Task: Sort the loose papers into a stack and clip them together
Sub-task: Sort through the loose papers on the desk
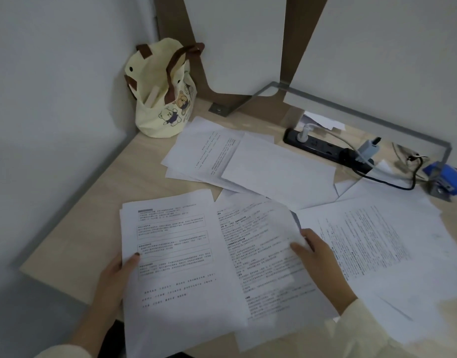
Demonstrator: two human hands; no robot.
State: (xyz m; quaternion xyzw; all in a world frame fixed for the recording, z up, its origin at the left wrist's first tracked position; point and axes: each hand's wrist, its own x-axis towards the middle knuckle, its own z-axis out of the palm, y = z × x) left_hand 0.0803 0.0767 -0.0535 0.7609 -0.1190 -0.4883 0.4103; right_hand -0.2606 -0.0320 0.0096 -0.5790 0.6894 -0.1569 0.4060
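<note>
Loose printed papers cover the wooden desk (98, 197). My left hand (116, 277) grips the left edge of a small stack of printed sheets (175, 267), thumb on top. My right hand (317, 259) pinches the right edge of a neighbouring printed sheet (261, 249) that overlaps the stack. More sheets (385, 244) lie spread to the right, and another loose pile (235, 161) sits farther back, topped by a blank page. A blue stapler-like clip tool (446, 177) rests at the far right edge.
A cream bear-print tote bag (163, 99) stands in the back left corner by the wall. A black power strip (325, 148) with plugs and cables lies at the back right. A grey metal frame (377, 117) and white panels rise behind the desk.
</note>
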